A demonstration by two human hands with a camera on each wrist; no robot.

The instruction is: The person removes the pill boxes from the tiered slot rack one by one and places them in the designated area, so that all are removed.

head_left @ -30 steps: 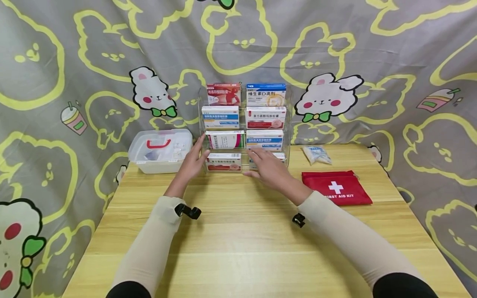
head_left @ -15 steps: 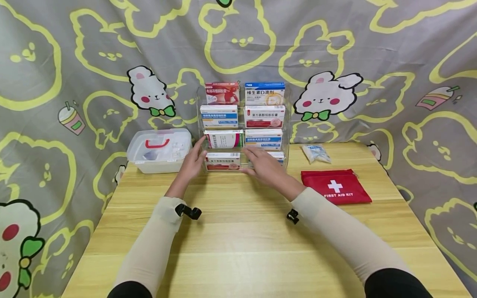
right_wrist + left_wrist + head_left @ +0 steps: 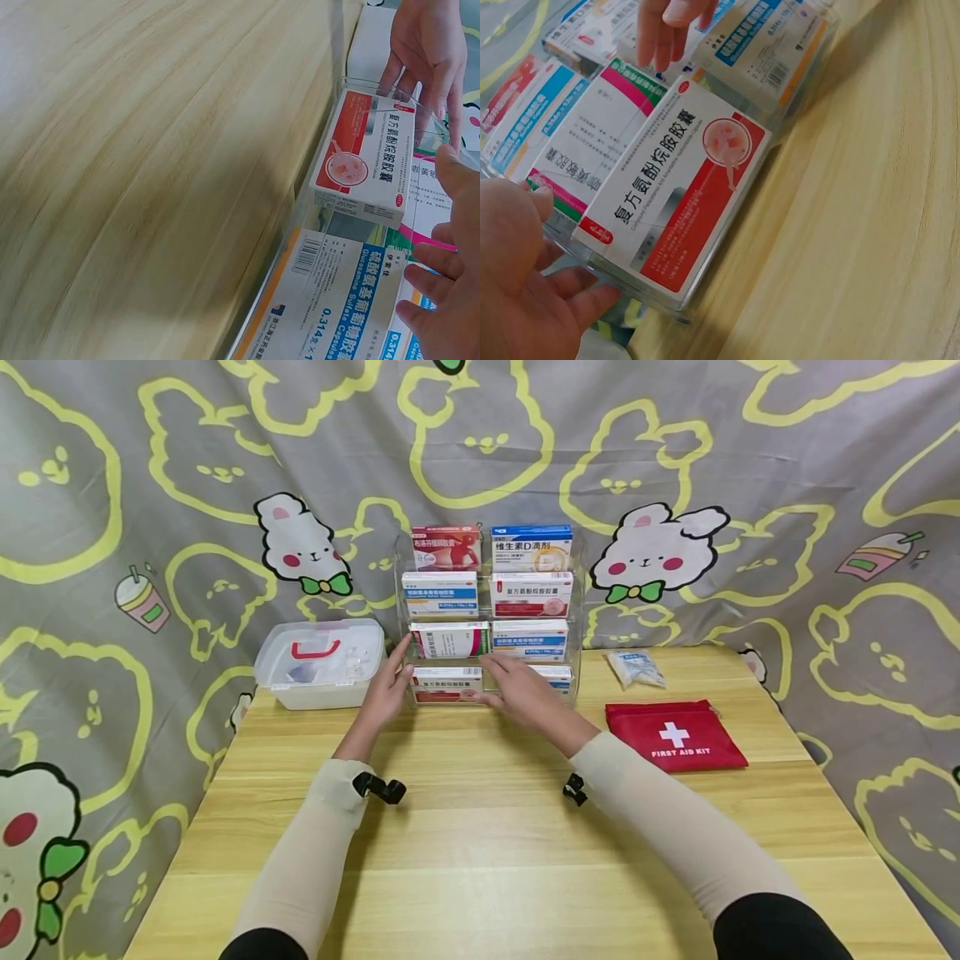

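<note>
A clear acrylic rack holds medicine boxes in two columns. My left hand rests at the rack's left side, its fingers along the side panel. Before the lower rows, my right hand reaches across with extended fingers and holds nothing. The lowest left box, a red-and-white capsule box, sits between the hands. Above it is a white box with a magenta and green end. Partly hidden behind my right hand is the lowest right box, a blue-and-white one.
Left of the rack stands a translucent lidded bin with a red handle. To the right lie a small plastic packet and a red first aid pouch. A patterned curtain hangs behind the wooden table.
My right hand has moved left along the rack's lower rows, from the right column towards the left one. The left hand has stayed at the rack's side.
</note>
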